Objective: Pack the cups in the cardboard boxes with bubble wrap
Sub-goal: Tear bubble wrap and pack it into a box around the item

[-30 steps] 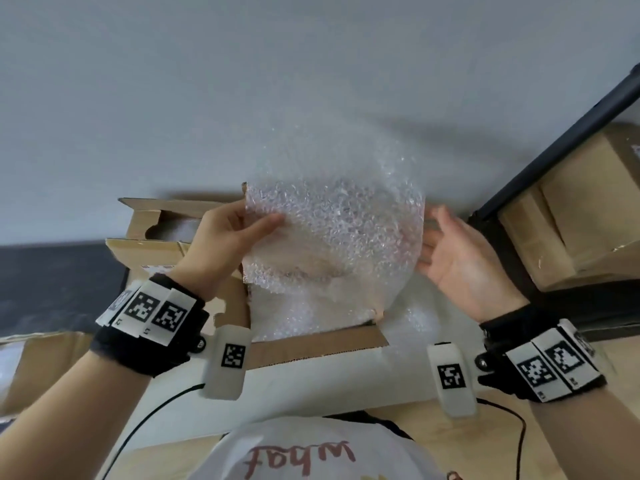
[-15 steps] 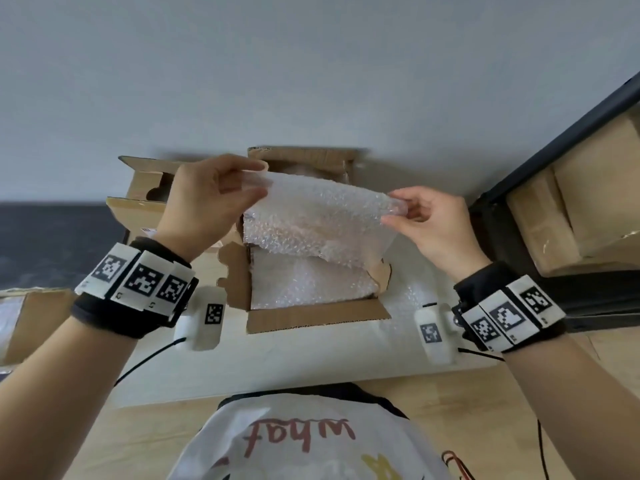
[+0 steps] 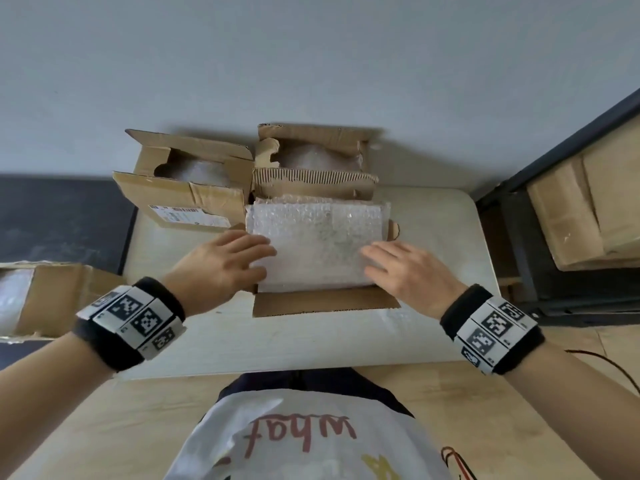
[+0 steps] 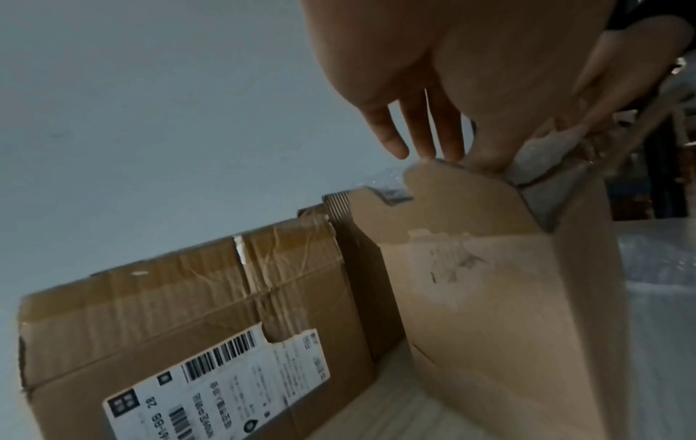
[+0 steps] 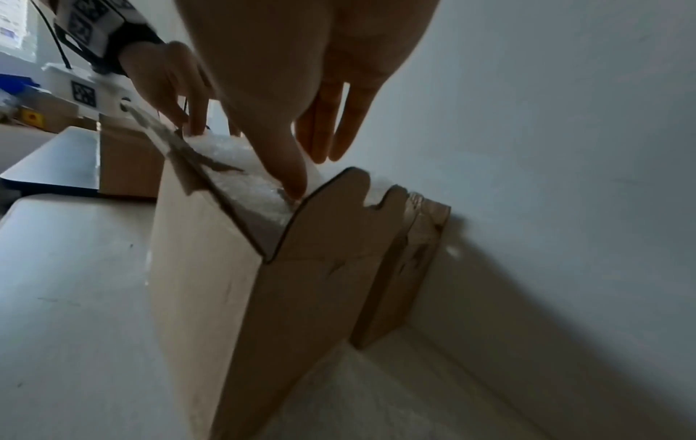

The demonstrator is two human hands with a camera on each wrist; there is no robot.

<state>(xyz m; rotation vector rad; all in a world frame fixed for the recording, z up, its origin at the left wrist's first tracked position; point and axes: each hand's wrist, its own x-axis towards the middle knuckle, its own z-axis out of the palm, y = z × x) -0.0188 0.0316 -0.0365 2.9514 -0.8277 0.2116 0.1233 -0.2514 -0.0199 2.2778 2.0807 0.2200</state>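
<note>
Lowered since half a second ago, the clear bubble wrap sheet (image 3: 318, 244) now lies flat atop the open brown cardboard box (image 3: 325, 301), between both grips: left hand (image 3: 221, 268) and right hand (image 3: 408, 271) press it, fingers straight.

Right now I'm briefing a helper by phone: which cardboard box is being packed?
On the pale table by the wall stand three open boxes. It is the nearest box, in front of the two at the wall. Only it has bubble wrap flat across its top, under the left hand and right hand.

Blk wristbands (image 3: 491, 327) w/ marker tags, white tee (image 3: 311, 441).
</note>
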